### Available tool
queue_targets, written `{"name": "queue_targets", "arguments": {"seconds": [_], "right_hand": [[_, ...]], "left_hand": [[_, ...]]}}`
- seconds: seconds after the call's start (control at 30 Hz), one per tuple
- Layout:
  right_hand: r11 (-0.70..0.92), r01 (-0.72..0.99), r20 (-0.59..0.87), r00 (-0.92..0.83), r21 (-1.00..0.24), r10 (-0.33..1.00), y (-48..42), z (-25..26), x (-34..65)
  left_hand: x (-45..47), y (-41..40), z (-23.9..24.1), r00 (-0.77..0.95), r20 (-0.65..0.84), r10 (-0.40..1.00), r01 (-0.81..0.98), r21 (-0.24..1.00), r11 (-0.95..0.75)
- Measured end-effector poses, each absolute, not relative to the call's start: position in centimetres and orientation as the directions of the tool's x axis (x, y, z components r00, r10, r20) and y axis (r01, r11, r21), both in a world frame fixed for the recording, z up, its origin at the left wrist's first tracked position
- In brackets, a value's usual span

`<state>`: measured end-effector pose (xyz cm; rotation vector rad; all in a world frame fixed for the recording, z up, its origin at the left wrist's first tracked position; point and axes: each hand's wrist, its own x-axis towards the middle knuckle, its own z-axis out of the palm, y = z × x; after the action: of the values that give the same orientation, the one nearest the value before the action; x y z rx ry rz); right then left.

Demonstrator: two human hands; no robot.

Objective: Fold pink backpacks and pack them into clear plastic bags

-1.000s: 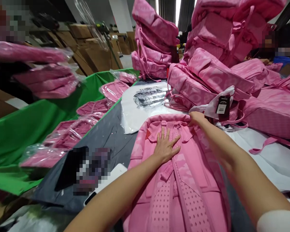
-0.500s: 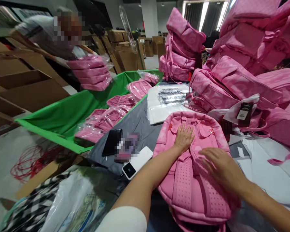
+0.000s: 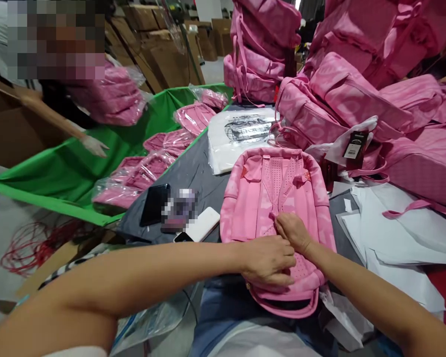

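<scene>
Pink backpack [image 3: 278, 193] lies straps-up on the grey-covered bench [image 3: 193, 173], bottom edge toward the person. Left hand [image 3: 269, 259] rests curled on the lower strap area; right hand [image 3: 293, 231] just beside it, fingers pinched on a strap piece, the two hands touching. Phone [image 3: 154, 204] and white power bank [image 3: 202, 224] left of the backpack. Stack of pink backpacks [image 3: 349, 94] behind. A co-worker's gloved hand [image 3: 93, 146] over the green cloth [image 3: 59, 168]

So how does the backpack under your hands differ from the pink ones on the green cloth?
The backpack lies bare, back panel up, on grey cloth; the bagged ones are sealed in clear plastic. It lies full-size, while they look flatter and smaller. Both hands, left and right, touch it; nobody touches them. Both are pink.
</scene>
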<state>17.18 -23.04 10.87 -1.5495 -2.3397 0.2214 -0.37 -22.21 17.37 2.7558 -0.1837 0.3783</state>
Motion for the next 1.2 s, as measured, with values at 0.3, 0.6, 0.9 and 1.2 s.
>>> {"name": "queue_targets", "arguments": {"seconds": [0.3,0.6,0.9,1.2], "right_hand": [[0.199,0.866,0.312,-0.053,-0.458,0.949,-22.1,12.0,17.9],[0.877,0.427,0.118,-0.881,-0.22,0.459,-26.8,18.9,16.1],[0.933,0.286,0.163,-0.932,-0.22,0.324,-26.6,11.1,15.8],[0.952,0.306,0.429,-0.864,0.032,0.263,-31.8,14.2,13.8]], "left_hand": [[1.3,-20.2,12.8,0.991,0.071,-0.115,-0.128,0.213,-0.969],[-2.3,-21.3,13.0,0.82,0.015,0.572,0.533,0.341,-0.774],[-2.4,-20.5,12.1,0.833,-0.004,0.553,0.512,0.383,-0.769],[-4.7,-26.9,14.6,0.898,-0.028,0.44,0.406,0.441,-0.801]]}}
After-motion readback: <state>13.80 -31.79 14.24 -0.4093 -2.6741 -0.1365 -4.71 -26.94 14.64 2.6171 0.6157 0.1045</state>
